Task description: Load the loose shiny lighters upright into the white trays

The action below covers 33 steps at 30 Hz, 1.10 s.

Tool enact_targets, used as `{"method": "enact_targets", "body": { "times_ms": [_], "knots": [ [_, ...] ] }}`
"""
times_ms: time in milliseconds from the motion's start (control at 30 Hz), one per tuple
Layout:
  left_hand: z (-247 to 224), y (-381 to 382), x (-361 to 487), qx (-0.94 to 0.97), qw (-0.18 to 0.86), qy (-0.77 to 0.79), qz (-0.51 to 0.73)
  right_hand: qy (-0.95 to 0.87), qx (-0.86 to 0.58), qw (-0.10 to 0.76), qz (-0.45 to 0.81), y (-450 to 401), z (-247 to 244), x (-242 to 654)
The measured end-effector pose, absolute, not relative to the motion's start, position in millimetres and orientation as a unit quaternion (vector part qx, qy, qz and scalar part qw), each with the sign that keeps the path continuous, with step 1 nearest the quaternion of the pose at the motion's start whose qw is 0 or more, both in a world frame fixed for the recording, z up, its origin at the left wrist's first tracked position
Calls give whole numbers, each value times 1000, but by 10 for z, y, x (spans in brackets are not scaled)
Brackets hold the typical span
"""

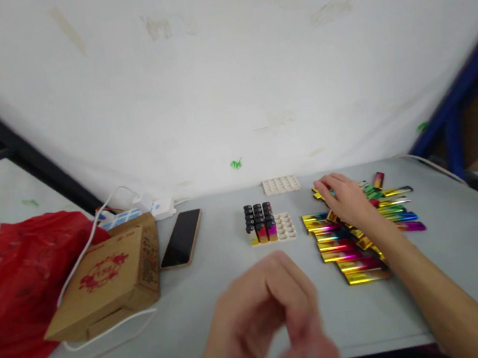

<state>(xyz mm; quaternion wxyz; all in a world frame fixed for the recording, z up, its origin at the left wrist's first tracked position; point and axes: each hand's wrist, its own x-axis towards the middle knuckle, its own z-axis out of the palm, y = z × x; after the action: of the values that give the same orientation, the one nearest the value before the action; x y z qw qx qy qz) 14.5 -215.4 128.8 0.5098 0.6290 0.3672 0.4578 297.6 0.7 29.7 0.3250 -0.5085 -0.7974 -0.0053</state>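
Observation:
My left hand (265, 324) is raised close to the camera, above the table's front edge. Its fingers curl round toward the thumb in a loop; blur hides anything between the tips. My right hand (344, 196) reaches over a pile of shiny, multicoloured lighters (349, 252) with its fingers bent down; what they grip, if anything, is hidden. A gold lighter end shows just below its fingertips. Between the hands, farther back, black-topped lighters (260, 223) stand upright in rows in a white holder tray (285, 226). Bare holes show on the tray's right side.
A second white tray (281, 184) lies by the wall. Left of the lighters is a smartphone (181, 238). Farther left are a cardboard box (105, 277), a red plastic bag (18, 295), a white cable (90, 237) and a white plug adapter (162, 208). A blue frame post (453, 111) stands at right.

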Motion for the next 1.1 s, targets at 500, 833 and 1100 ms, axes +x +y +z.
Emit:
{"method": "enact_targets", "body": {
  "times_ms": [500, 833, 1100],
  "knots": [
    [505, -292, -591, 596, 248, 555, 524, -781, -598, 177, -28, 353, -142, 3022],
    [83, -191, -767, 631, 207, 598, 448, -789, -595, 146, -41, 398, -131, 3043],
    [159, -282, -717, 647, 174, 617, 413, -786, -590, 184, -16, 372, -23, 2988]
  ]
}}
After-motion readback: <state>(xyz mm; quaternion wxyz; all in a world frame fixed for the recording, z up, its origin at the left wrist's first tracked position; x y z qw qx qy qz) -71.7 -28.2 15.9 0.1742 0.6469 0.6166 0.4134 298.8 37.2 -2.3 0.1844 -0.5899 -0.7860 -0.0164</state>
